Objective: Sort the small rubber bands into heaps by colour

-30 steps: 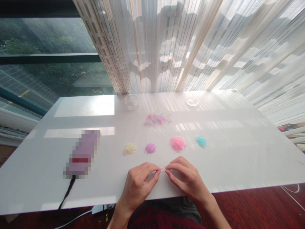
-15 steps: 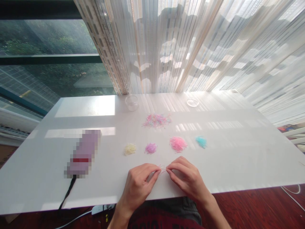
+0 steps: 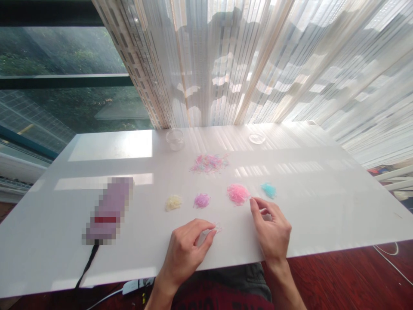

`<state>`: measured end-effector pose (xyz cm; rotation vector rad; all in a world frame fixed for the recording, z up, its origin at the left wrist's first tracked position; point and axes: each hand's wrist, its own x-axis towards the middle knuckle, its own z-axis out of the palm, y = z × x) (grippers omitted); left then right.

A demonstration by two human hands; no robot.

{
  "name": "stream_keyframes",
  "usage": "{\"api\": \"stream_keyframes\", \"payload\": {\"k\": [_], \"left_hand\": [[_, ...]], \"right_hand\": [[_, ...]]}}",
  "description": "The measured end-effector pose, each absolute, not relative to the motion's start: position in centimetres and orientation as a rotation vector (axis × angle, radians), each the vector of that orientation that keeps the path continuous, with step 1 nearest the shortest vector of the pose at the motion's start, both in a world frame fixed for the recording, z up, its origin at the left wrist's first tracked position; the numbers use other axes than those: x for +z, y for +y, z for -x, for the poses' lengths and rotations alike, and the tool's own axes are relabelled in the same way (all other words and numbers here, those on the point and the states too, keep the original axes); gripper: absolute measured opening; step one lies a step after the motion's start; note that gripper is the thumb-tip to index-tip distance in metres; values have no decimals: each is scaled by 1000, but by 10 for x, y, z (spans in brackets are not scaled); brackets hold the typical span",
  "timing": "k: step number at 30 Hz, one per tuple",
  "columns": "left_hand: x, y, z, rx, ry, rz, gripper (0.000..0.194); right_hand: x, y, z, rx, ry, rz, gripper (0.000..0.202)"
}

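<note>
My left hand [image 3: 189,243] rests at the table's near edge, its thumb and index finger slightly apart. Just past these fingertips lie a few thin, pale pink strands [image 3: 218,227], too small to name. At the right edge of the pink pile [image 3: 238,194], my right hand [image 3: 272,226] has its thumb and index finger pinched together; whatever is between them is hidden. The pile consists of many fine, short pieces. A turquoise pile [image 3: 268,190] lies just beyond the right hand. Purple [image 3: 201,200] and pale yellow [image 3: 173,203] piles sit to the left.
Farther back on the white table [image 3: 322,206] is a mixed-colour heap [image 3: 209,163]. A clear round container [image 3: 175,140] and a clear lid-like disc [image 3: 257,137] stand near the curtain [image 3: 206,64]. A blurred-out purple object [image 3: 109,211] with a black strap lies left.
My right hand has moved away from the left hand, forward and right to the pink pile. My left thumb and index finger have parted a little. The view has shifted slightly.
</note>
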<state>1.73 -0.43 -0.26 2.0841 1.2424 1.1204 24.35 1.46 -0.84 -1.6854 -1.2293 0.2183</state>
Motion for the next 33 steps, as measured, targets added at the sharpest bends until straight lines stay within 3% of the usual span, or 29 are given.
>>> {"api": "stream_keyframes", "payload": {"k": [18, 33], "left_hand": [[-3, -5, -16, 1087, 1227, -2054, 7], [-4, -4, -16, 1101, 1213, -2067, 8]], "right_hand": [[-10, 24, -253, 271, -1235, 1885, 52], [-17, 20, -255, 42, -1519, 1751, 29]]}}
